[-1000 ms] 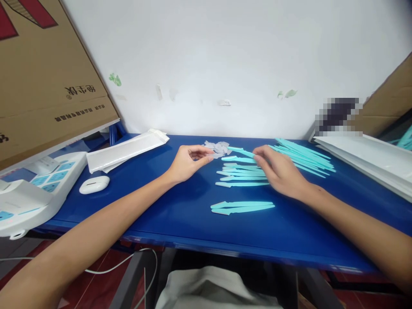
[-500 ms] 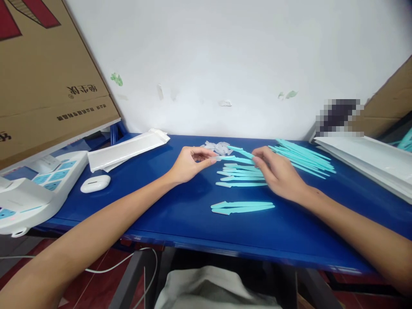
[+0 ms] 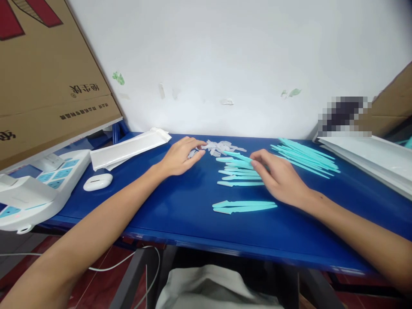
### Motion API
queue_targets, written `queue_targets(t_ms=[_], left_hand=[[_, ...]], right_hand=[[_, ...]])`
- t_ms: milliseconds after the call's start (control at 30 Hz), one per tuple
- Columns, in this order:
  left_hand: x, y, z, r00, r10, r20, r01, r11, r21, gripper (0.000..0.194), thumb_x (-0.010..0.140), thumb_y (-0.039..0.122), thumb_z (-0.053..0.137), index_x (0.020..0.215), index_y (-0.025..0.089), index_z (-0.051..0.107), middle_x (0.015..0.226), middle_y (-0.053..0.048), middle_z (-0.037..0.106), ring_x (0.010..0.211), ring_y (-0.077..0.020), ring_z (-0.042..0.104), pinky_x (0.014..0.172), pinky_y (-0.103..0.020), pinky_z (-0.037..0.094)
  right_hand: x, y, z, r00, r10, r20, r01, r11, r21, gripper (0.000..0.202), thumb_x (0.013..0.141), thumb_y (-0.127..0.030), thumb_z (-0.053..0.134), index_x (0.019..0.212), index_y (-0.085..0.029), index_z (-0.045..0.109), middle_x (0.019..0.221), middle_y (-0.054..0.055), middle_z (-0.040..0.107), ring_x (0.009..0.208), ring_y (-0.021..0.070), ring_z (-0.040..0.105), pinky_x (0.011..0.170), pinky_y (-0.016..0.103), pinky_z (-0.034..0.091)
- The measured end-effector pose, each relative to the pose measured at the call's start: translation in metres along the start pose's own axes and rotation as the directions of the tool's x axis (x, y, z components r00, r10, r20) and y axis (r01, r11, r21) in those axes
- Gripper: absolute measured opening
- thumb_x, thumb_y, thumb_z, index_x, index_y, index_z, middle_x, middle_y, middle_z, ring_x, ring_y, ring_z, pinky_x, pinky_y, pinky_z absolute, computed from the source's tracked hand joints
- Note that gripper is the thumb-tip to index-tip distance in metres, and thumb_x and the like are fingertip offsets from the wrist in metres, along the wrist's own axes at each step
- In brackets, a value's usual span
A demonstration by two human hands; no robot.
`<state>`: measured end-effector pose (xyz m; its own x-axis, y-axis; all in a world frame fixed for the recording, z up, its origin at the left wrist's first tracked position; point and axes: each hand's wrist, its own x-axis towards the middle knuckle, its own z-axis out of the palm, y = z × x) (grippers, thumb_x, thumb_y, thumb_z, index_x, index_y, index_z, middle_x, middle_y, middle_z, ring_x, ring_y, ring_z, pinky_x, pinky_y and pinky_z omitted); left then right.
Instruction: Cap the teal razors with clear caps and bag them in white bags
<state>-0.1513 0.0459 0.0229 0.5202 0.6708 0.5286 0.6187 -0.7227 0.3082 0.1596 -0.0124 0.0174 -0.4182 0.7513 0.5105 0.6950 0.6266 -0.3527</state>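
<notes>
My right hand [image 3: 273, 171] pinches a turquoise eyebrow razor [image 3: 238, 156], its blade end pointing left. Right under it, several more turquoise razors [image 3: 241, 177] lie in a row, partly covered by that hand. At the left end of the loose pile of small clear plastic blade caps [image 3: 220, 147] is my left hand [image 3: 185, 158], thumb and forefinger apart. A few caps show between and behind its fingers, and no cap is plainly gripped. Closer to me, a pair of razors [image 3: 244, 207] lies side by side on the blue table [image 3: 180, 214].
A heap of turquoise razors [image 3: 304, 156] lies at the back right, beside a white tray-like object [image 3: 370, 159]. On the left are a white earbud case [image 3: 98, 182], a power strip [image 3: 69, 182], a white packet [image 3: 128, 150] and a large cardboard box [image 3: 48, 73]. A white wall [image 3: 206, 64] stands behind.
My left hand has come away from the razors' blade ends, moved left and opened beside the clear caps. My right hand keeps its razor at nearly the same place.
</notes>
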Motion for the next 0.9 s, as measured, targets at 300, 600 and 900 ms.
queue_targets(t_ms=[300, 600, 900], left_hand=[[-0.001, -0.012, -0.033, 0.926, -0.071, 0.371, -0.072, 0.931, 0.357, 0.029, 0.090, 0.042, 0.059, 0.093, 0.020, 0.078, 0.085, -0.008, 0.067, 0.085, -0.0254, 0.057, 0.077, -0.035, 0.038], [-0.003, -0.023, -0.024, 0.909, -0.126, 0.398, 0.016, 0.964, 0.266, 0.034, 0.093, 0.048, 0.059, 0.108, 0.022, 0.076, 0.100, -0.010, 0.065, 0.096, -0.0267, 0.054, 0.083, -0.035, 0.036], [-0.004, -0.003, -0.011, 0.912, -0.087, 0.402, 0.022, 0.986, 0.163, 0.022, 0.098, 0.035, 0.054, 0.102, 0.020, 0.070, 0.096, -0.007, 0.069, 0.097, -0.0257, 0.054, 0.088, -0.038, 0.034]], right_hand=[[0.000, 0.001, 0.002, 0.987, 0.082, 0.140, -0.079, 0.996, -0.030, 0.022, 0.105, -0.039, 0.035, 0.101, -0.024, 0.051, 0.075, 0.000, 0.061, 0.062, 0.0184, 0.054, 0.061, 0.032, 0.036], [0.001, -0.003, 0.004, 0.985, 0.058, 0.165, -0.052, 0.998, -0.039, 0.023, 0.105, -0.038, 0.032, 0.104, -0.024, 0.050, 0.068, -0.001, 0.057, 0.057, 0.0187, 0.052, 0.057, 0.031, 0.034], [-0.001, -0.007, 0.004, 0.979, 0.042, 0.201, -0.041, 0.999, -0.013, 0.022, 0.104, -0.036, 0.034, 0.101, -0.024, 0.052, 0.065, -0.002, 0.058, 0.051, 0.0169, 0.048, 0.053, 0.030, 0.030]])
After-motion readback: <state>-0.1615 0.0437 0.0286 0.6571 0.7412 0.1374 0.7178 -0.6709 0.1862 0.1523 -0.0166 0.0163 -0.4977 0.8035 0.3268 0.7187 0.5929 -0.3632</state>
